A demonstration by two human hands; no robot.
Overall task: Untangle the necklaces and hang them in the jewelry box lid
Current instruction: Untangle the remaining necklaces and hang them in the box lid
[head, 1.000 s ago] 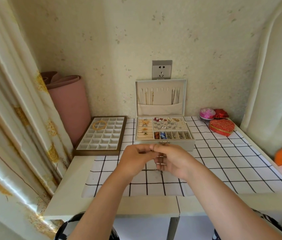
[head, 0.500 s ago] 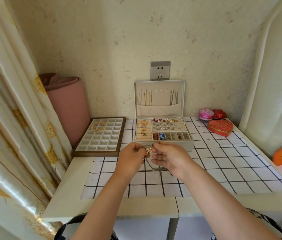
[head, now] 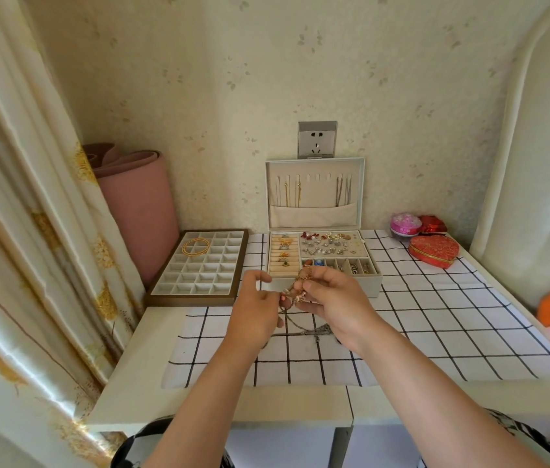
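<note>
A knot of tangled necklaces [head: 295, 293], gold and silver chains with small beads, hangs between my two hands just in front of the jewelry box [head: 324, 282]. My left hand [head: 255, 307] pinches one side of the tangle. My right hand [head: 332, 298] grips the other side, and a silver chain trails down from it onto the checked cloth. The box lid [head: 314, 194] stands upright against the wall, with gold chains hung on its left hooks and darker chains on its right hooks. The middle hooks are bare.
A brown compartment tray [head: 196, 268] with a gold bangle lies left of the box. A rolled pink mat [head: 131, 211] and a curtain stand at the left. A red heart-shaped box [head: 434, 250] and a pink round box [head: 405, 224] sit at the back right.
My hands have drawn slightly apart, so the tangle of chains now shows between them and a silver chain hangs down to the cloth. The camera has tilted a little.
</note>
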